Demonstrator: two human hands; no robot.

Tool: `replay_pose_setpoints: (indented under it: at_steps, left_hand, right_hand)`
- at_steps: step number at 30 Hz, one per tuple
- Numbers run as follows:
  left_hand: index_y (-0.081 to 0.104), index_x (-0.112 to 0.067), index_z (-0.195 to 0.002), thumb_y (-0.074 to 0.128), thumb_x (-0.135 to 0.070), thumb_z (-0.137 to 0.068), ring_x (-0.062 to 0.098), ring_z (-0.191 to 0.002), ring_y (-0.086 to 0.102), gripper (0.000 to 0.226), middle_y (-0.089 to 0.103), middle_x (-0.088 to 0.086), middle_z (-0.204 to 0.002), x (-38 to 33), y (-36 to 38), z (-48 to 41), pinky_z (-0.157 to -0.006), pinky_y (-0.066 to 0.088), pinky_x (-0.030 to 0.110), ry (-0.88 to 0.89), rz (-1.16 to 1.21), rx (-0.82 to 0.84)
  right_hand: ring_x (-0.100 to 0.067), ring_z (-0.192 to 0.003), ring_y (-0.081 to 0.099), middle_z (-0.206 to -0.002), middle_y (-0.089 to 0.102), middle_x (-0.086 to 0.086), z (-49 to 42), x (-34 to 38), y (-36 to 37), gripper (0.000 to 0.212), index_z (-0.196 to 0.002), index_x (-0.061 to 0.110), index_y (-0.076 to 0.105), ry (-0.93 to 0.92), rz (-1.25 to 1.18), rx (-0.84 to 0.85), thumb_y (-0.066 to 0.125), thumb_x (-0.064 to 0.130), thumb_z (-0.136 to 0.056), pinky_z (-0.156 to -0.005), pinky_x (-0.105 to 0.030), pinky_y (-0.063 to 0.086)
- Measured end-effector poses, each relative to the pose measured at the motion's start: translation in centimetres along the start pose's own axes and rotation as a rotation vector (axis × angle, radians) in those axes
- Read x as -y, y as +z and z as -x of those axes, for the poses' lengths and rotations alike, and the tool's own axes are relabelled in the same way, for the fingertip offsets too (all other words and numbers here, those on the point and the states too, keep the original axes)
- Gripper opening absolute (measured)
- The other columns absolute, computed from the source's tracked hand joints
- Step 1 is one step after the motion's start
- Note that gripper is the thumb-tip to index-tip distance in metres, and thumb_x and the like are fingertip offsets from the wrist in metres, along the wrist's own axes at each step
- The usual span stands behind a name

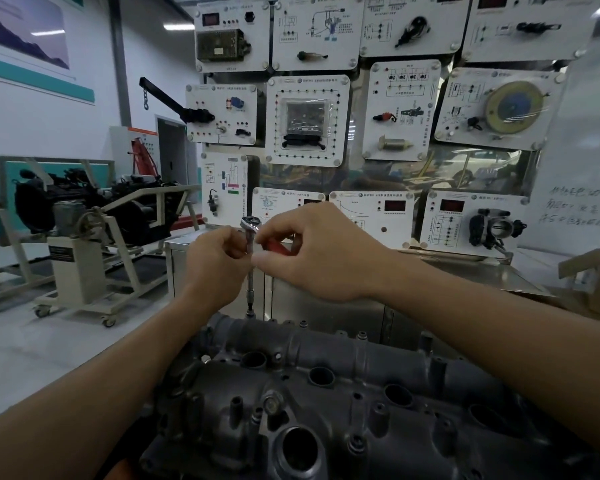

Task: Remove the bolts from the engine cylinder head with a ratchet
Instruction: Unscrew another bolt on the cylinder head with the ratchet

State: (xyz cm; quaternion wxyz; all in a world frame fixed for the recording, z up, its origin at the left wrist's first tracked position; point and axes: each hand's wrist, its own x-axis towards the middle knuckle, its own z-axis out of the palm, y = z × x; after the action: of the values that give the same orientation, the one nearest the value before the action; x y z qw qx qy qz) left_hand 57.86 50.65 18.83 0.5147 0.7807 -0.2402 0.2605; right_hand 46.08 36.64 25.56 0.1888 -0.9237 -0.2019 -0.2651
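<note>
Left hand (215, 266) is pinching the upright ratchet (249, 225) by its shaft, right hand (321, 254) is gripping its red handle, over the cylinder head (326, 393) far edge.

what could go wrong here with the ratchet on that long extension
1. The extension stands tall at the far edge of the cylinder head; if it tilts, its tip could slip off.
2. The left hand and right hand both grip high, near the ratchet, so the tip may wander.
</note>
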Motion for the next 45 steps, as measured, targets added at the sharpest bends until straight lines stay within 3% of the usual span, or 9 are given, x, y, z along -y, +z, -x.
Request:
replay_pose_setpoints:
  at_steps: [6,11,14,18,25,33,37,40,45]
  left_hand:
    - [0.064,-0.013,-0.087,0.069,-0.015,-0.094,0.025,-0.073,0.066,0.009,0.067,0.009,-0.076,1.0,0.5,-0.3,-0.072,0.056,0.039,-0.024,0.084,0.110]
    - [0.060,-0.023,-0.099,0.047,-0.009,-0.105,0.005,-0.079,0.070,0.020,0.070,-0.002,-0.092,1.0,0.7,-0.2,-0.073,0.052,0.024,-0.020,0.216,0.280]
    - [0.062,-0.022,-0.100,0.046,-0.004,-0.105,0.009,-0.077,0.072,0.025,0.072,-0.001,-0.090,0.7,0.9,-0.1,-0.075,0.056,0.026,-0.023,0.265,0.325]
    - [0.068,-0.019,-0.098,0.055,-0.001,-0.100,0.013,-0.076,0.074,0.022,0.075,-0.002,-0.080,0.9,0.7,-0.2,-0.076,0.060,0.028,-0.047,0.257,0.247]
    - [0.071,-0.016,-0.085,0.071,-0.004,-0.091,0.020,-0.070,0.075,0.013,0.075,0.006,-0.077,0.8,0.7,-0.5,-0.069,0.062,0.029,-0.097,0.246,0.129]
    - [0.067,-0.018,-0.077,0.080,-0.001,-0.079,0.008,-0.053,0.065,0.021,0.070,-0.002,-0.063,1.1,0.2,-0.6,-0.063,0.059,0.038,-0.085,0.117,0.010]
    - [0.069,-0.016,-0.093,0.076,-0.012,-0.088,0.023,-0.072,0.072,0.010,0.073,0.005,-0.076,1.2,0.4,-0.5,-0.075,0.061,0.042,-0.113,0.182,0.073]
    - [0.065,-0.027,-0.095,0.063,-0.011,-0.098,0.022,-0.082,0.068,0.016,0.068,0.006,-0.086,1.0,0.6,-0.3,-0.079,0.058,0.034,-0.062,0.143,0.147]
    - [0.066,-0.021,-0.111,0.051,-0.014,-0.104,0.015,-0.090,0.065,0.017,0.069,0.004,-0.095,0.6,0.9,0.0,-0.078,0.052,0.020,-0.047,0.110,0.284]
  right_hand:
    - [0.011,-0.084,0.060,-0.096,0.069,0.018,-0.3,-2.5,-0.8,0.025,-0.115,0.021,0.074,0.064,-0.071,0.032,0.061,0.016,-0.095,-0.074,-0.006,0.046]
    - [-0.006,-0.112,0.055,-0.133,0.063,0.000,-1.4,-6.4,-0.8,0.049,-0.134,0.017,0.063,0.183,0.062,0.047,0.051,-0.005,-0.091,-0.086,-0.006,0.038]
    - [-0.014,-0.112,0.058,-0.131,0.064,-0.002,-2.3,-7.6,-0.4,0.047,-0.131,0.017,0.066,0.196,0.143,0.073,0.056,-0.004,-0.090,-0.096,-0.022,0.044]
    - [-0.010,-0.077,0.052,-0.114,0.071,-0.004,-3.0,-8.4,0.3,0.042,-0.132,0.020,0.065,0.152,0.265,0.050,0.052,0.004,-0.095,-0.075,-0.026,0.041]
    - [-0.022,-0.096,0.062,-0.106,0.070,-0.003,-1.9,-5.5,-0.3,0.031,-0.118,0.016,0.067,0.133,0.471,0.069,0.055,0.034,-0.096,-0.089,-0.042,0.053]
    - [-0.028,-0.081,0.065,-0.085,0.068,-0.012,-1.0,0.2,-1.5,0.038,-0.093,0.000,0.062,0.045,0.121,0.314,0.054,0.036,-0.100,-0.077,-0.047,0.055]
    - [-0.005,-0.070,0.066,-0.087,0.073,-0.003,-1.3,-2.6,-2.2,0.024,-0.109,0.007,0.070,0.069,-0.073,0.270,0.061,0.027,-0.098,-0.069,-0.032,0.055]
    - [-0.007,-0.077,0.064,-0.104,0.072,0.005,-1.6,-6.3,-2.3,0.037,-0.136,0.019,0.061,0.178,-0.202,0.199,0.058,0.016,-0.099,-0.070,-0.022,0.053]
    - [0.011,-0.065,0.054,-0.113,0.064,0.004,-1.6,-10.2,-0.3,0.043,-0.140,0.016,0.060,0.297,-0.055,0.063,0.047,0.002,-0.101,-0.058,-0.004,0.039]
